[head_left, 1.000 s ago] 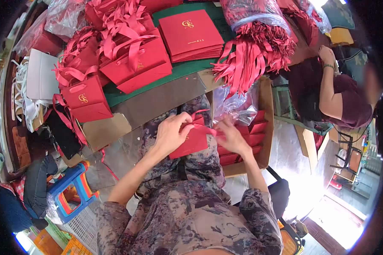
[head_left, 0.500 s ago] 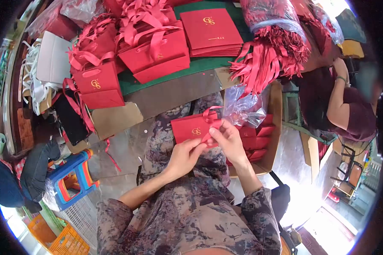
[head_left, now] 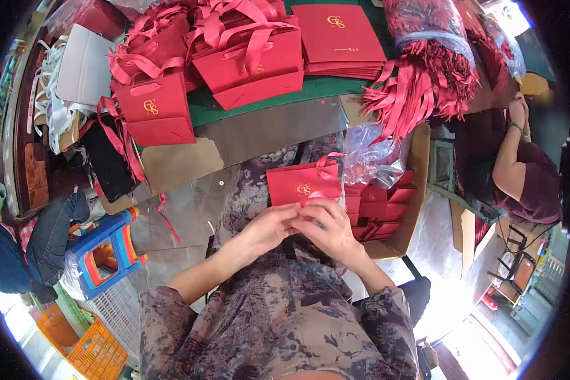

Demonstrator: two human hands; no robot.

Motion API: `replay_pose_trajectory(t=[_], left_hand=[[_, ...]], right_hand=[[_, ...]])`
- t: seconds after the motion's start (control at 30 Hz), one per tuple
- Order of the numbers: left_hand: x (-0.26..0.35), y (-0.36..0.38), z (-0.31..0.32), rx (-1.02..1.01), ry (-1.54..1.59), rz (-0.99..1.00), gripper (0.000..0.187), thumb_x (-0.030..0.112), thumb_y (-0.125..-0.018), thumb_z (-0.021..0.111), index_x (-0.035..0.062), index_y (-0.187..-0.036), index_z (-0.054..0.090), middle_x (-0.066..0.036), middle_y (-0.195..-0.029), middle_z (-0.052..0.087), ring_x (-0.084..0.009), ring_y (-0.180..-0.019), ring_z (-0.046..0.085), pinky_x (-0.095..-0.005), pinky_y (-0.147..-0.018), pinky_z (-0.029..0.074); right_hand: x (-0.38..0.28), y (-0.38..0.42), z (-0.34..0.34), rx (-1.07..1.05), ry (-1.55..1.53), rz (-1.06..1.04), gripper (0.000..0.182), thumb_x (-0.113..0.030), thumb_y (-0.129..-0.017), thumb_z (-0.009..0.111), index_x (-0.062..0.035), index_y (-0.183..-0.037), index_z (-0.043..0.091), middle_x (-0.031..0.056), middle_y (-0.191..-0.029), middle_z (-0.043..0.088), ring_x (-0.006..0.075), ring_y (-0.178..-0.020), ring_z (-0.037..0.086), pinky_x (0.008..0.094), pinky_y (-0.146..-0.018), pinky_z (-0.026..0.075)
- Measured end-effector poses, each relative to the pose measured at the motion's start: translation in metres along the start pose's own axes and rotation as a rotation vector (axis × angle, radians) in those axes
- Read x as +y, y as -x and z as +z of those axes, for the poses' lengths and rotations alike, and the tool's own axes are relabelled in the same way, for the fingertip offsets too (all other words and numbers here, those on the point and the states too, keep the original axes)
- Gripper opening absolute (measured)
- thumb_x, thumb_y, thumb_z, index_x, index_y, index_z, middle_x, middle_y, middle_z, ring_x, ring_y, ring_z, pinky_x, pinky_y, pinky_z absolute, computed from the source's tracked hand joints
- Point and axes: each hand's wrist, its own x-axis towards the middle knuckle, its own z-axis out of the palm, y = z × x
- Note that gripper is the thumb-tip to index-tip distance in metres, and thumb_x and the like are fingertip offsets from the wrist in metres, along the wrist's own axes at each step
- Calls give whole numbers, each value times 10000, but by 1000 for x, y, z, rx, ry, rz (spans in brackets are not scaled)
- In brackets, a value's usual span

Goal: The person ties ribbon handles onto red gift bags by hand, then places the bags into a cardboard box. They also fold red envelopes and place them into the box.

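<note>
A small red paper gift bag (head_left: 289,185) with gold lettering rests on my lap, a red ribbon (head_left: 326,194) hanging over its front from the top edge. Just below the bag my hands meet, fingertips bent together. The ribbon runs down into the fingers of my right hand (head_left: 331,233), which are closed on it. Beside it, my left hand (head_left: 266,229) is closed with thumb and fingers pinched; what lies between them is hidden.
Ahead on the green-topped table stand ribboned red bags (head_left: 250,63), a stack of flat red bags (head_left: 341,38) and a bundle of red ribbons (head_left: 424,82). To my right is a cardboard box (head_left: 418,190) holding red bags. Stacked plastic stools (head_left: 107,253) stand left; another person (head_left: 516,161) sits right.
Both hands have drawn down from the bag's right side to just below it, and their fingers have come together. The view has shifted slightly.
</note>
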Motion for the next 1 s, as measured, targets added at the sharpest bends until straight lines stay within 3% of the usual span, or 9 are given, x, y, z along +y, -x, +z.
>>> replay_pose_trajectory(t=[0.07,0.17,0.23,0.3,0.47,0.57,0.67,0.8,1.0], left_hand=[[9,5,6,12,-6,19,255,300,-1027,553,115,-1156,672,-13,-1135,688,-139,-1084,621,-335,-946,473],[29,16,14,128,-520,-13,226,272,-982,625,115,-1139,667,-35,-1105,689,-171,-1064,631,-343,-891,495],[42,23,26,404,-1406,579,306,217,-876,732,94,-1145,655,-77,-1063,656,-249,-1020,622,-369,-838,499],[55,15,26,585,-1803,1041,448,145,-735,822,84,-1147,657,-102,-1062,612,-292,-991,593,-392,-841,494],[56,-2,21,494,-1946,989,411,127,-755,779,84,-1150,673,-89,-1053,588,-292,-974,547,-399,-832,473],[53,-7,12,455,-2023,1079,359,121,-789,729,100,-1143,674,-69,-1082,573,-280,-985,548,-410,-814,473],[51,-6,8,326,-2042,1158,276,105,-807,698,97,-1082,676,-53,-1064,600,-274,-954,563,-414,-790,475],[57,-9,10,260,-1969,1132,213,83,-817,679,102,-1029,663,-57,-949,642,-274,-891,573,-421,-752,477],[75,-1,28,401,-1753,797,138,50,-864,646,95,-986,692,-93,-797,660,-276,-827,589,-370,-719,488]], right_hand=[[1,2,8,56,-44,-4,370,-88,-689,743,-131,-1053,690,55,-1122,610,273,-1100,586,403,-882,519],[-2,0,13,155,-140,51,311,-44,-718,753,-98,-1015,679,72,-1068,641,288,-1018,624,404,-850,528],[-5,0,15,199,-194,118,270,-18,-740,756,-79,-990,673,84,-1030,659,299,-966,645,406,-826,532],[-9,1,17,232,-226,376,183,9,-780,757,-47,-924,661,105,-961,675,304,-878,668,406,-781,534],[1,-12,28,261,-309,580,212,3,-866,690,-28,-1075,695,135,-934,662,326,-818,663,394,-721,530],[6,-17,36,256,-282,665,178,12,-882,679,-10,-1058,697,145,-915,675,257,-815,666,328,-689,520],[10,-16,50,297,-393,805,137,-28,-871,683,-29,-1007,685,122,-924,667,314,-825,660,388,-712,520],[16,-14,51,267,-303,707,116,-36,-866,685,-34,-982,676,121,-925,670,315,-832,661,380,-705,514],[-8,-21,41,338,-470,700,113,6,-878,660,3,-990,668,142,-927,675,289,-823,679,346,-715,531]])
